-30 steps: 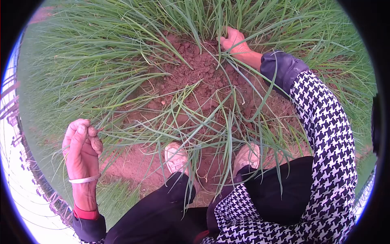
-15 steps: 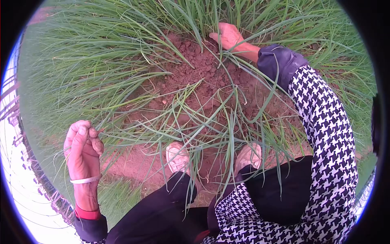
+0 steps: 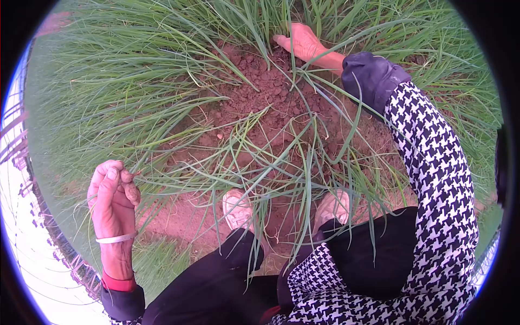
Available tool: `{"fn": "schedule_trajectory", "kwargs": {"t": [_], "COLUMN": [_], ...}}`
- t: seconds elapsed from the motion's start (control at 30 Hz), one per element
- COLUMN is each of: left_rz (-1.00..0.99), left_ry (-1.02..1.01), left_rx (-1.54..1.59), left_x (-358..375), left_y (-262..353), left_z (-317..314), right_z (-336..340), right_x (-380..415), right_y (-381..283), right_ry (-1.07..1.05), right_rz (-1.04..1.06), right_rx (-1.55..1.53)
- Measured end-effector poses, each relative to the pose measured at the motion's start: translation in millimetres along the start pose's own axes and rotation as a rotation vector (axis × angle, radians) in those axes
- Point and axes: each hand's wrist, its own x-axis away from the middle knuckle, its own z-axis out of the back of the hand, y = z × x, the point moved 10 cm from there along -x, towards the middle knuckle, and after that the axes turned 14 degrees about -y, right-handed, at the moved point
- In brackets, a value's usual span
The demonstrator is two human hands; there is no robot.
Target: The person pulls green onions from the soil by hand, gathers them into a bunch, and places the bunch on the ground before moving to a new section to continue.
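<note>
At the left, my left hand (image 3: 111, 197) is raised with its fingers curled in and the thumb pressed against them. Its fingertips are caked with soil, and a tiny reddish root-like bit shows there; what else it holds is hidden. My right hand (image 3: 304, 43) reaches forward to the foot of the standing green onions (image 3: 265, 27), fingers closed around the stems low by the soil and partly covered by leaves. Loose dug-up soil (image 3: 265, 81) lies just below that hand. Long green onion leaves (image 3: 265, 173) lie across the ground in front of my feet.
Dense green rows (image 3: 119, 81) grow at the left, ahead and to the right. My white shoes (image 3: 237, 210) stand on bare reddish soil (image 3: 179, 216) behind the fallen leaves. A wire fence (image 3: 49, 227) runs along the far left.
My right hand has shifted slightly forward and left at the base of the plants. My left hand has moved a little to the right, its fingers still curled.
</note>
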Motion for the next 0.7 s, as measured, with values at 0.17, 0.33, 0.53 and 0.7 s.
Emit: {"fn": "schedule_trajectory", "kwargs": {"t": [0.17, 0.33, 0.53, 0.7], "left_rz": [0.005, 0.0, -0.001, -0.009], "left_ry": [0.007, 0.025, 0.019, 0.015], "left_rx": [0.004, -0.006, -0.017, -0.011], "left_x": [2.3, 8.0, 7.2, 8.2], "left_y": [1.0, -1.1, -0.1, 0.8], "left_z": [-2.5, 2.8, -1.5, 0.4], "right_z": [-25.2, -32.4, -31.3, -18.9], "right_x": [-12.1, -23.0, -18.0, -2.8], "right_y": [12.5, 9.4, 0.1, 24.0], "right_ry": [-0.245, -0.366, -0.385, -0.057], "right_rz": [-0.185, -0.188, -0.078, -0.132], "right_rx": [0.003, -0.03, 0.068, -0.137]}}
